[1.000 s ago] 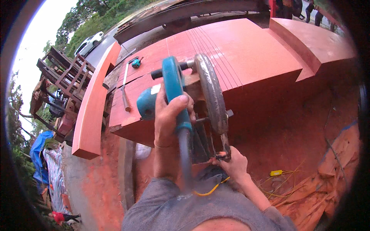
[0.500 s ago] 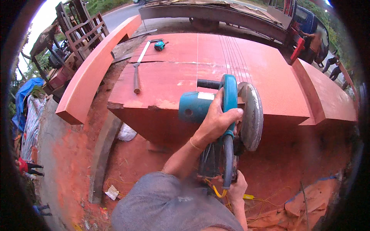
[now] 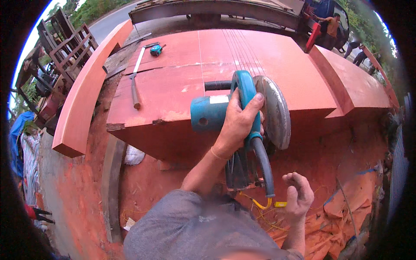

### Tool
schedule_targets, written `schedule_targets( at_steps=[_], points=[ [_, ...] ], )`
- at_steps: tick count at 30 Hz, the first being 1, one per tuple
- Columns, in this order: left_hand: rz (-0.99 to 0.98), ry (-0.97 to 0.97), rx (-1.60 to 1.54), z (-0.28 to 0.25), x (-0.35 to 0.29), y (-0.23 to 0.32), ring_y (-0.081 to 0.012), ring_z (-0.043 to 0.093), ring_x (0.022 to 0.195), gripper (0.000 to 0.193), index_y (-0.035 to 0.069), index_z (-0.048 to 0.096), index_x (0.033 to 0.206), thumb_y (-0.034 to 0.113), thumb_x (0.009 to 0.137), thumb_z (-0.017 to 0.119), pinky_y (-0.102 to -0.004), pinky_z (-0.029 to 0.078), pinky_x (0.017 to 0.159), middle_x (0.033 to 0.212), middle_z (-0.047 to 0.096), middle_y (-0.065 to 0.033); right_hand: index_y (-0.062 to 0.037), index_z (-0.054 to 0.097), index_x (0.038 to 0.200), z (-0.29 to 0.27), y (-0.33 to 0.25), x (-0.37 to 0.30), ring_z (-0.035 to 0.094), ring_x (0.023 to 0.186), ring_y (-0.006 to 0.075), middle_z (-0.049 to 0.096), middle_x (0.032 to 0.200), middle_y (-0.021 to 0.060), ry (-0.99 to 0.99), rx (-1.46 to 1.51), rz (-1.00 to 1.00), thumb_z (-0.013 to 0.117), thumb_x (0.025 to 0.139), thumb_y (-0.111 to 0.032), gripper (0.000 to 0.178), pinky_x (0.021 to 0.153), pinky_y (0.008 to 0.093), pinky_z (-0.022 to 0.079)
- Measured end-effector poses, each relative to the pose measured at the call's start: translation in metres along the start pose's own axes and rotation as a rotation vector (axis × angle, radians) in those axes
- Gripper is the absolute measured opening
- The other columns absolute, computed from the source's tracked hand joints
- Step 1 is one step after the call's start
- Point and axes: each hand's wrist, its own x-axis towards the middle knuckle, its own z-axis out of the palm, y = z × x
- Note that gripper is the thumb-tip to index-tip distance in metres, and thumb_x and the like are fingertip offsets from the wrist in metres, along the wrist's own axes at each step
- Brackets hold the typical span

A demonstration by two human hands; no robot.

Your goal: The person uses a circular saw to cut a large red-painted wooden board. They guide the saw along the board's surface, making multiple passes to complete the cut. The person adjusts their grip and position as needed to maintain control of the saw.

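Note:
My left hand (image 3: 239, 115) is wrapped round the top handle of a teal circular saw (image 3: 209, 113), which is held at the near edge of a big reddish wooden slab (image 3: 169, 86). The round grey guard (image 3: 274, 113) of the saw is on its right side. My right hand (image 3: 299, 195) is off the saw, below and right of it, with loosely curled fingers, the thumb apart and nothing visible in it. A black hose-like cable sleeve (image 3: 263, 164) curves down from the handle to a yellow cord (image 3: 262, 204). Thin lines run along the slab's top.
A tape measure (image 3: 156, 50), a carpenter's square (image 3: 139, 58) and a wooden-handled tool (image 3: 135, 93) lie on the slab. Wooden beams (image 3: 89, 93) flank it left and right. Behind stand a forklift (image 3: 65, 47) and a truck bed (image 3: 216, 12); other people are far right. Orange tarp (image 3: 346, 208) lies lower right.
My right hand has come away from the saw's lower rear and moved right and up. The whole view has shifted slightly; my left hand still grips the saw.

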Motion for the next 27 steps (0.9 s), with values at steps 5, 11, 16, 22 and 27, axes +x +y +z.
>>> schedule_targets(
  at_steps=[5, 11, 16, 22, 27],
  points=[
    [0.015, 0.011, -0.009, 0.004, 0.003, 0.001, -0.0127, 0.056, 0.049, 0.039, 0.006, 0.045, 0.120, 0.031, 0.100, 0.067, -0.0277, 0.049, 0.041, 0.072, 0.057, -0.0047, 0.0070, 0.062, 0.126, 0.044, 0.001, -0.006, 0.068, 0.109, 0.0371, 0.064, 0.126, 0.0251, 0.074, -0.274, -0.158, 0.063, 0.092, -0.013, 0.040, 0.094, 0.0391, 0.054],
    [-0.021, 0.044, 0.010, 0.009, 0.003, -0.002, -0.0137, 0.056, 0.047, 0.038, 0.007, 0.047, 0.116, 0.035, 0.100, 0.067, -0.0279, 0.048, 0.041, 0.069, 0.057, -0.0054, 0.0066, 0.055, 0.136, 0.038, 0.061, -0.042, 0.068, 0.101, 0.0267, 0.068, 0.117, 0.0182, 0.189, -0.242, 0.490, 0.067, 0.096, -0.020, 0.050, 0.090, 0.0380, 0.055],
    [-0.008, 0.082, 0.019, 0.011, 0.002, -0.004, -0.0144, 0.057, 0.047, 0.038, 0.008, 0.048, 0.114, 0.036, 0.099, 0.068, -0.0283, 0.048, 0.041, 0.068, 0.058, -0.0057, 0.0081, 0.060, 0.125, 0.052, 0.108, -0.043, 0.065, 0.087, 0.0143, 0.068, 0.105, 0.0109, 0.054, 0.366, 0.626, 0.061, 0.102, -0.019, 0.036, 0.075, 0.0313, 0.057],
    [-0.010, 0.171, 0.141, 0.013, 0.006, -0.009, -0.0166, 0.058, 0.047, 0.036, 0.007, 0.051, 0.112, 0.038, 0.100, 0.064, -0.0293, 0.048, 0.042, 0.068, 0.059, -0.0066, 0.0012, 0.067, 0.112, 0.051, 0.123, -0.034, 0.065, 0.070, 0.0107, 0.071, 0.096, 0.0068, -0.044, 0.407, 0.693, 0.052, 0.106, -0.017, 0.025, 0.066, 0.0268, 0.055],
    [-0.030, 0.196, 0.153, 0.012, 0.002, -0.005, -0.0184, 0.061, 0.048, 0.035, 0.006, 0.055, 0.106, 0.039, 0.099, 0.063, -0.0297, 0.048, 0.043, 0.067, 0.062, -0.0087, 0.0017, 0.067, 0.112, 0.053, 0.118, -0.037, 0.066, 0.072, 0.0105, 0.072, 0.096, 0.0067, -0.040, 0.465, 0.591, 0.050, 0.104, -0.012, 0.024, 0.070, 0.0276, 0.057]
  ],
)
